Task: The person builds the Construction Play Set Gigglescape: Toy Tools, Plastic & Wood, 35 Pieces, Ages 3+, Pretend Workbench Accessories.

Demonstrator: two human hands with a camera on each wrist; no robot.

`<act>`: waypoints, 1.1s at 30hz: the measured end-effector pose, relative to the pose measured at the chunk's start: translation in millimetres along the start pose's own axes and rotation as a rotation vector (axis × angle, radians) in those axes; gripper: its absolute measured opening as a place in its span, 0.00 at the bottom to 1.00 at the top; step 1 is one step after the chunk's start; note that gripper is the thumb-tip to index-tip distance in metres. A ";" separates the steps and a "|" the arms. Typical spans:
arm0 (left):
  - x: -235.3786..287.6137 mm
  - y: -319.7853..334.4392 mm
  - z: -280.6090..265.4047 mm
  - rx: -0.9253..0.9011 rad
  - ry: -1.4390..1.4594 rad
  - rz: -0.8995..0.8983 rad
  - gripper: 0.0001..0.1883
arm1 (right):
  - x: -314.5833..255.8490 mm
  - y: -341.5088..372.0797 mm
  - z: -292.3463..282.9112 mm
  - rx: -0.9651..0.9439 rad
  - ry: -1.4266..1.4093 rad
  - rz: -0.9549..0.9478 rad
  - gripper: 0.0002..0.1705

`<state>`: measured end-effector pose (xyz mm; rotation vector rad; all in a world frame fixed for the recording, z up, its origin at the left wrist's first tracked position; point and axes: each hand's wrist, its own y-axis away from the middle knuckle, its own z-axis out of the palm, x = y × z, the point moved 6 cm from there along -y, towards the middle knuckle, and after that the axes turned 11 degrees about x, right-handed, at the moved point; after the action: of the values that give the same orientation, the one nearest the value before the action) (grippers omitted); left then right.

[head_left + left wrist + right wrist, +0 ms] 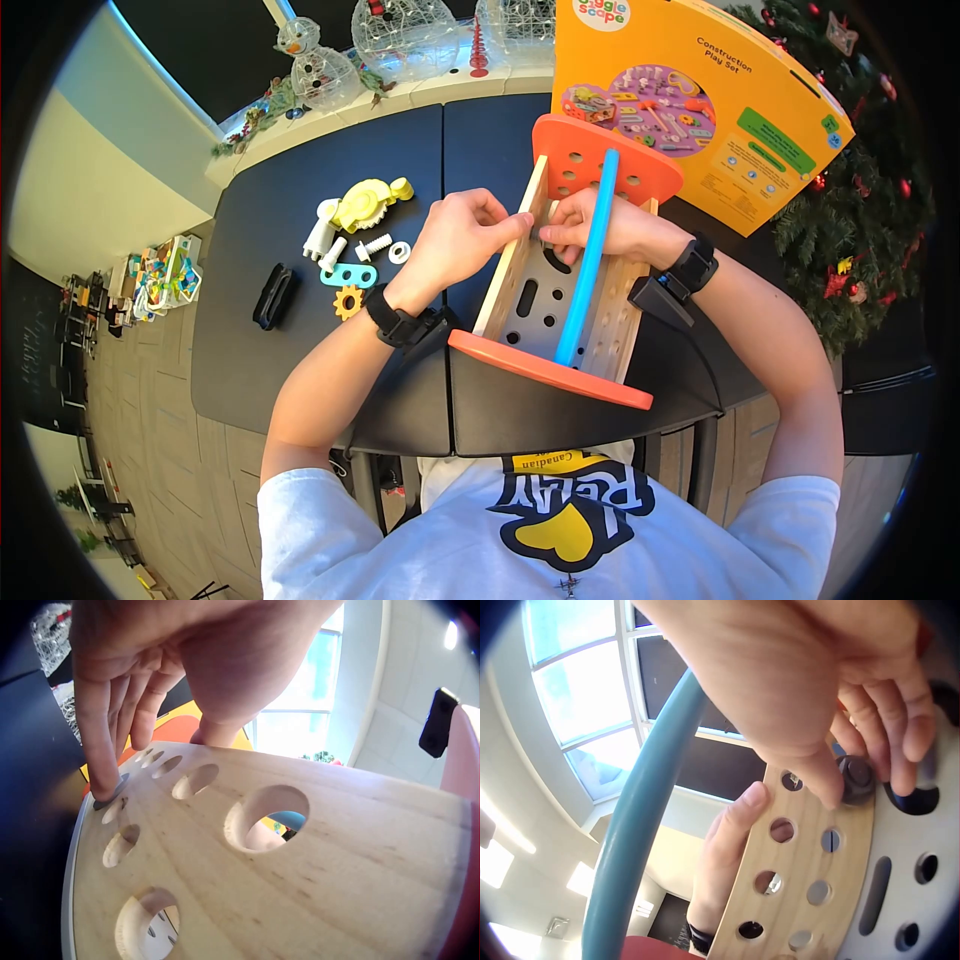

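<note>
In front of me a toy toolbox has orange-red ends (550, 370), wooden sides, a grey slotted base and a blue handle bar (590, 260). My left hand (455, 240) is at the left wooden side panel (247, 892). Its thumb rests along the top edge, and one finger presses a flat grey disc (114, 793) at a hole in the outer face. Inside the box my right hand (625, 228), reaching past the handle bar, pinches a dark grey nut (856, 780) against the same panel's inner face.
Left on the table lie a yellow toy piece (365, 205), a white screw (375, 247), a white ring (400, 252), a blue strip (350, 276), an orange gear (348, 302) and a black case (275, 296). A yellow box (740, 130) stands behind the toolbox.
</note>
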<state>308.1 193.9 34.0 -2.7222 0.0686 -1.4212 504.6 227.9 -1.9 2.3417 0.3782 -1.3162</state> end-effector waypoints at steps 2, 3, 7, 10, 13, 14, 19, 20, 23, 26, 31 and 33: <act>0.8 0.1 -0.3 0.001 -0.001 0.002 0.26 | 1.3 2.2 1.8 -0.025 -0.027 0.108 0.29; 0.8 0.0 -0.2 0.005 -0.004 0.006 0.26 | 2.5 3.3 2.7 -0.038 -0.040 0.162 0.31; 1.5 0.1 -0.9 -0.002 -0.015 0.008 0.26 | 4.5 -1.4 1.6 -0.042 -0.026 0.227 0.33; 3.6 1.2 -1.1 -0.010 -0.007 0.008 0.22 | -11.4 8.7 0.7 0.034 -0.030 0.162 0.32; 1.8 -0.2 -1.3 0.012 -0.013 0.019 0.26 | -10.2 9.1 2.9 -0.010 0.049 0.050 0.30; 1.1 -0.5 -0.7 0.009 -0.013 0.017 0.26 | -7.6 5.9 4.0 -0.037 0.050 0.040 0.29; 1.7 -0.1 -0.7 0.001 -0.002 0.007 0.26 | 1.3 4.3 5.5 -0.123 -0.016 0.167 0.30; 2.0 -0.1 -0.8 0.001 -0.010 0.007 0.26 | 4.4 2.0 6.5 -0.138 -0.032 0.211 0.30; 3.1 -0.8 -0.3 -0.007 -0.022 0.007 0.25 | 4.8 3.1 6.5 -0.119 -0.053 0.311 0.31; 2.4 -0.4 -1.4 -0.010 -0.018 0.007 0.25 | -9.4 7.9 1.9 -0.019 -0.048 0.288 0.32; 3.1 -0.3 -1.3 -0.001 -0.031 0.003 0.26 | -1.3 4.2 3.1 -0.009 0.036 0.084 0.36; 2.5 -0.4 -0.8 0.001 -0.034 0.008 0.26 | -0.9 1.8 2.4 -0.071 0.039 0.083 0.36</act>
<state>308.8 194.1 36.5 -2.7407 0.0760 -1.3725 503.1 225.1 -1.8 2.3011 0.3310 -1.2012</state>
